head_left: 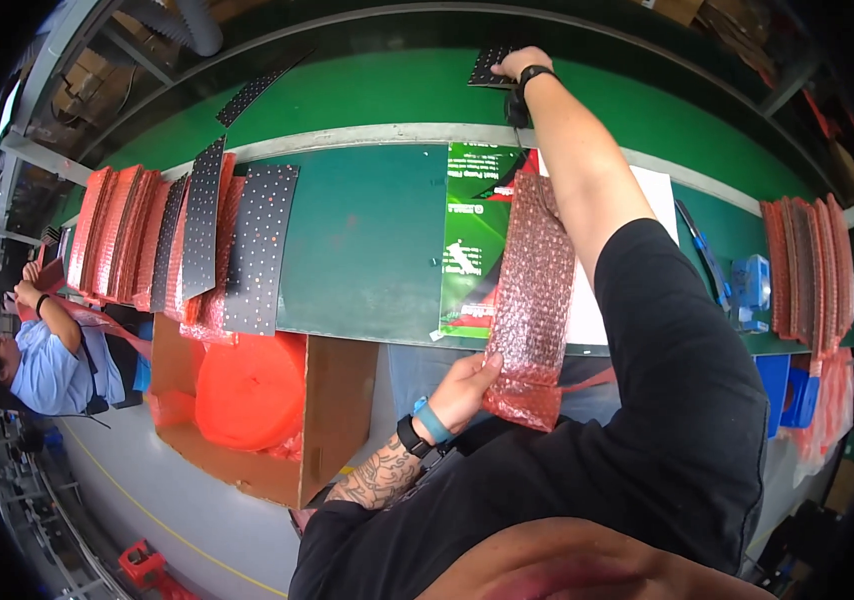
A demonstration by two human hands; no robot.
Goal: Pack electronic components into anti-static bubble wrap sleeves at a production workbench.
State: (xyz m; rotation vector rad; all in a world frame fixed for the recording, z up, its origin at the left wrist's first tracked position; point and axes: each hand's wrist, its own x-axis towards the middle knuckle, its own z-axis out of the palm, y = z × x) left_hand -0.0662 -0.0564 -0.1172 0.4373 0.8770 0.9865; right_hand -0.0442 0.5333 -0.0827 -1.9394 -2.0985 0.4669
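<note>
Hands (462, 385) grip bubble sleeve (530, 290) overhanging table edge (367, 338).

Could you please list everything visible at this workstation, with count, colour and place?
Bubble-wrap sleeve: one, pink, held at the bench's near edge.
Perforated panel: one, black, on the far belt.
Perforated panels: several, black, left on the bench.
Bubble-wrap stacks: two groups, pink, left and right on the bench.
Printed box: one, green, flat at centre.
Bubble-wrap roll: one, red, in a cardboard box below.
Co-worker: one, light-blue shirt, far left.
Left hand: grips the sleeve's lower end.
Right hand: on the far panel.
</note>
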